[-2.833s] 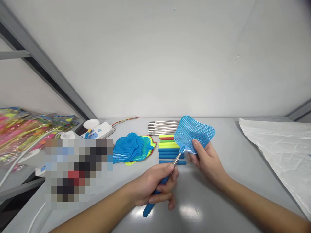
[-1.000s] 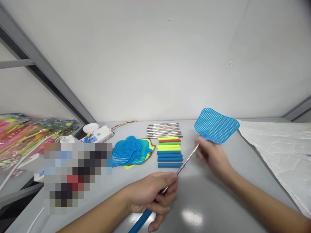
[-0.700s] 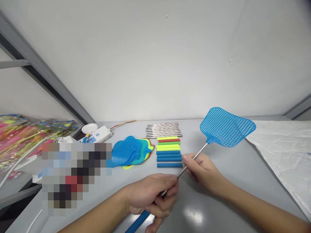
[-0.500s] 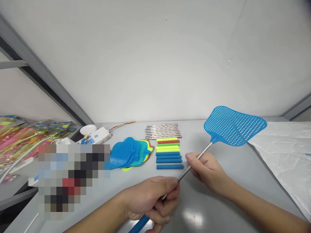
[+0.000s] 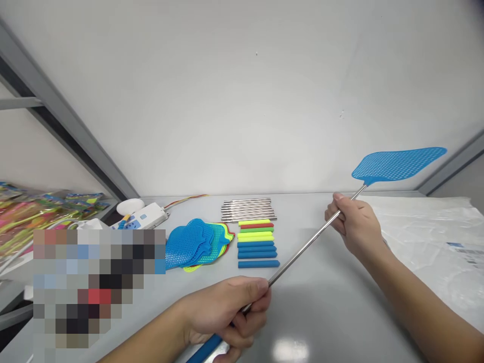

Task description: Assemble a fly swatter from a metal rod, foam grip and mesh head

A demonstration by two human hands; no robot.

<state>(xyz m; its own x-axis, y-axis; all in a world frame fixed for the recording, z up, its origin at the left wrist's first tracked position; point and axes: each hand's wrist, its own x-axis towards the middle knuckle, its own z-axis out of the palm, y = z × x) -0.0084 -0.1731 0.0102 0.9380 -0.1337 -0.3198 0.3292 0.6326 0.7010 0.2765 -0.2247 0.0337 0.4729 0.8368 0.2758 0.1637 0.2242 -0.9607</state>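
A fly swatter (image 5: 397,165) with a blue mesh head, a thin metal rod and a blue grip slants across my view. My left hand (image 5: 230,312) is closed round the rod's lower part, just above the blue grip. Higher up, my right hand (image 5: 353,222) pinches the rod a little below the mesh head. Beyond my left hand lie blue handle grips (image 5: 259,263), with yellow, green and red ones (image 5: 256,226) behind them in a row. A pile of mesh swatter heads (image 5: 189,243), mostly blue, rests to their left.
Metal rods (image 5: 247,209) lie side by side at the table's back near the wall. A power strip (image 5: 147,216) with wires is at back left, beside bagged colourful goods (image 5: 49,212). Clear plastic sheeting (image 5: 431,237) covers the right side. A patch at lower left is pixelated.
My right hand has moved up and right, farther from my left hand. More bare rod shows between them, and the swatter head is farther right, higher and turned flatter.
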